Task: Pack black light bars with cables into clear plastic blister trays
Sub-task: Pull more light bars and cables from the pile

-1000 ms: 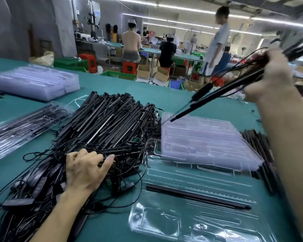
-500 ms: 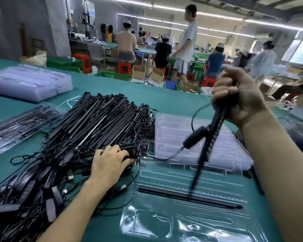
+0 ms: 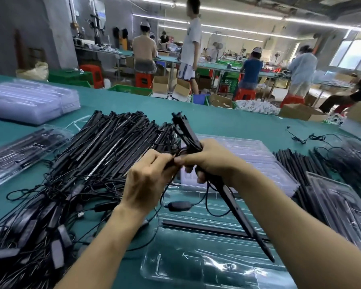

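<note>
My right hand grips black light bars at their middle, slanting from upper left down to lower right over an open clear blister tray. One black bar lies in that tray's slot. My left hand pinches the bars' thin cable right next to the right hand. An inline cable controller dangles below the hands. A big heap of black light bars with tangled cables lies on the green table to the left.
A stack of clear trays sits behind the open tray. More tray stacks and a packed tray are at left. Black bars and filled trays lie at right. Workers stand at benches beyond the table.
My left hand has left the heap and come up to pinch the cable. My right hand has brought the bars down and in, from high at the right to the middle over the tray.
</note>
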### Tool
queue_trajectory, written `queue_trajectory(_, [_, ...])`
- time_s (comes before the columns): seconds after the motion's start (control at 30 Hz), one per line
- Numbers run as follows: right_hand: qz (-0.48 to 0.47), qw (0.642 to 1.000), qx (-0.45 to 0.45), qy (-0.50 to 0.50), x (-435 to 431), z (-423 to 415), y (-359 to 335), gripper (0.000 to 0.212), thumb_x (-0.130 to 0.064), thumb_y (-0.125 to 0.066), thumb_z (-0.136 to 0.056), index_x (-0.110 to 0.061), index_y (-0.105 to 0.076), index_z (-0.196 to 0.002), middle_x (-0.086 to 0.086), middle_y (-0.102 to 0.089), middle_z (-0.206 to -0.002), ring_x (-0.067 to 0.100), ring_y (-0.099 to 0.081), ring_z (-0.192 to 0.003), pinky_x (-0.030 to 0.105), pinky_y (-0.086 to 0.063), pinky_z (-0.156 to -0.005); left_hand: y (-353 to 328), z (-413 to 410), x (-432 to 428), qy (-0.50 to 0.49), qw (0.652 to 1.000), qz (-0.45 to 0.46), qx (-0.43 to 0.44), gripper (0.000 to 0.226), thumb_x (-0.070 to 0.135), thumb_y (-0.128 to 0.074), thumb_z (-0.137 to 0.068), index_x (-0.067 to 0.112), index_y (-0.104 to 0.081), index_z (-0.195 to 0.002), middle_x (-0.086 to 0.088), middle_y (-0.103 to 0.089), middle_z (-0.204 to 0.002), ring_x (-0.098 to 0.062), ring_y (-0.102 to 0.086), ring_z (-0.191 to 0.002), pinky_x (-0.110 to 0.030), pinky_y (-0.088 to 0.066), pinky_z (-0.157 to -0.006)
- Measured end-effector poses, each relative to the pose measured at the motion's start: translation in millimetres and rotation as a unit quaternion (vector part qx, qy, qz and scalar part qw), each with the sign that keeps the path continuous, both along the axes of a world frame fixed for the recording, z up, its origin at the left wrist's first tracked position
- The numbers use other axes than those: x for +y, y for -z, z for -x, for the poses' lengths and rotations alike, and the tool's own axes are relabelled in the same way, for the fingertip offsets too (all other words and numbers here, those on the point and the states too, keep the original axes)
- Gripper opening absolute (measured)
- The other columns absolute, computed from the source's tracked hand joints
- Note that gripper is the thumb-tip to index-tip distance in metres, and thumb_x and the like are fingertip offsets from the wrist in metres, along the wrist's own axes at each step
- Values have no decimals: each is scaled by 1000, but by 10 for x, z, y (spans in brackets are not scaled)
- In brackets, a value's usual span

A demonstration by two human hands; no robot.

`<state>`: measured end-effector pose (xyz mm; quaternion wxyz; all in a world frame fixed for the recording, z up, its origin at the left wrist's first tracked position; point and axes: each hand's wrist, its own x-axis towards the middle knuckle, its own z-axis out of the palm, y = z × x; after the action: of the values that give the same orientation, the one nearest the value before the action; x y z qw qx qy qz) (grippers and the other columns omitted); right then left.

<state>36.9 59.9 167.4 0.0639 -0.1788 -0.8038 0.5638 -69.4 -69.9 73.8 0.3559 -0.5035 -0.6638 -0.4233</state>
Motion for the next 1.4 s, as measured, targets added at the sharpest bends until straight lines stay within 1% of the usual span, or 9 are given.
queue_trajectory(0.07, [17, 997, 51, 63, 94, -44, -79, 15, -8, -73, -85, -5, -62, -76, 2, -56, -51, 10, -42, -33, 19, -40, -37, 58, -33, -2, 9, 1000, -13, -26, 30, 33, -66, -89, 13, -55, -107, -7, -58, -89, -16, -56, -70, -27, -50, -55])
queue_trajectory(0.2, [138, 964, 175, 146, 368, -270, -349, 15, -12, -71, -84, -10, -58, -80, 2, -53, -58, 7, -36, -34, 17, -36, -37, 388, -83, -158, -53, 996, 36, -63, 22, 40, -60, -89, 19, -61, -84, 6, -58, -80, -10, -51, -70, -30, -49, -55])
queue_trajectory(0.4, [300, 894, 306, 127, 646, -596, -631, 14, -28, -64, -85, -21, -53, -82, -11, -51, -58, 0, -35, -35, 12, -38, -41, 862, 4, -447, -166, 906, 354, -165, 51, 67, -67, -69, 36, -63, -110, 13, -56, -109, -14, -54, -104, -40, -39, -96])
queue_trajectory(0.63, [356, 859, 358, 90, 467, -358, -654, 11, -26, -65, -83, -20, -55, -81, -8, -52, -59, 0, -42, -39, 14, -44, -48, 933, 117, -554, -221, 929, 287, -77, 33, 21, -84, -54, 23, -73, -85, 4, -62, -86, -21, -59, -78, -42, -41, -77])
queue_trajectory(0.93, [201, 974, 96, 48, 46, -103, -196, 19, -15, -68, -86, -18, -60, -71, -1, -52, -57, 3, -38, -36, 16, -35, -38, 957, 794, -785, -347, 877, 325, -71, 29, -5, -74, -70, 17, -76, -88, -11, -58, -80, -34, -58, -73, -44, -38, -63])
queue_trajectory(1.13, [294, 946, 136, 28, 90, -235, -271, 20, -25, -70, -75, -22, -63, -57, -5, -48, -55, 1, -35, -36, 15, -35, -39, 710, 888, -555, -380, 825, 376, -184, 36, 18, -51, -94, 37, -54, -125, 5, -57, -117, -20, -53, -107, -35, -39, -87])
queue_trajectory(1.23, [300, 940, 155, 35, 176, -288, -347, 20, -25, -71, -76, -22, -63, -57, -6, -48, -57, 1, -35, -37, 15, -36, -40, 576, 531, -495, -266, 911, 268, -167, 22, 15, -65, -83, 24, -64, -103, 0, -60, -91, -19, -53, -75, -32, -43, -62])
queue_trajectory(1.3, [305, 938, 160, 43, 212, -307, -356, 19, -25, -71, -75, -23, -63, -58, -6, -48, -57, 1, -35, -38, 15, -36, -40, 571, 204, -529, -208, 927, 265, -162, 6, 28, -62, -84, 28, -57, -84, 8, -56, -73, -13, -49, -56, -25, -37, -47])
queue_trajectory(1.4, [312, 935, 158, 59, 249, -329, -317, 20, -26, -71, -75, -23, -64, -56, -7, -47, -57, 1, -34, -37, 15, -37, -40, 692, -93, -548, -224, 858, 397, -239, 24, 48, -43, -95, 26, -50, -88, 5, -61, -80, -20, -61, -72, -33, -51, -60])
